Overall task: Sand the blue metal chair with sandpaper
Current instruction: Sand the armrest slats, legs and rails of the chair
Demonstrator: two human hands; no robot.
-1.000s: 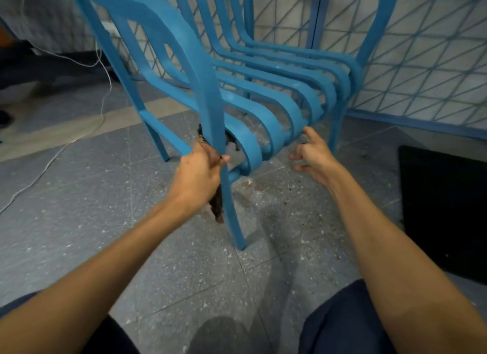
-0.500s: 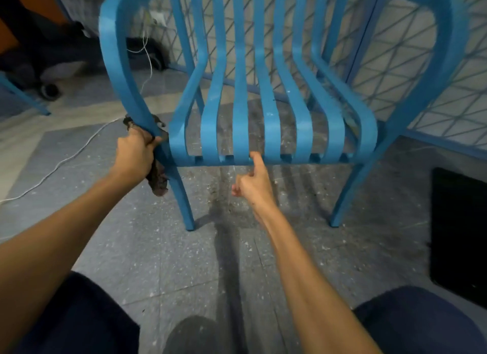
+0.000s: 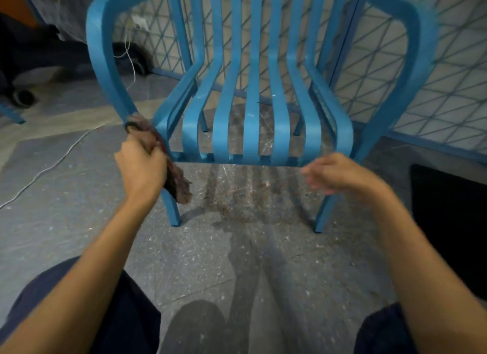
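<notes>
Left hand (image 3: 141, 169) grips sandpaper (image 3: 181, 187) round the blue chair (image 3: 253, 63) frame — right hand (image 3: 340, 173) loose, blurred, holding nothing

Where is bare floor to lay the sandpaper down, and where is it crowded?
Bare floor lies between the two front legs of the chair and the person's knees. Another free patch lies between the left front leg and the white cable. Crowded: that leg, where the left hand grips the sandpaper; on the right lies a black mat.

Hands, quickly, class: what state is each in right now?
Left hand: closed on the sandpaper, against a front leg of the blue chair.
Right hand: open, loosely curled, holding nothing.
</notes>
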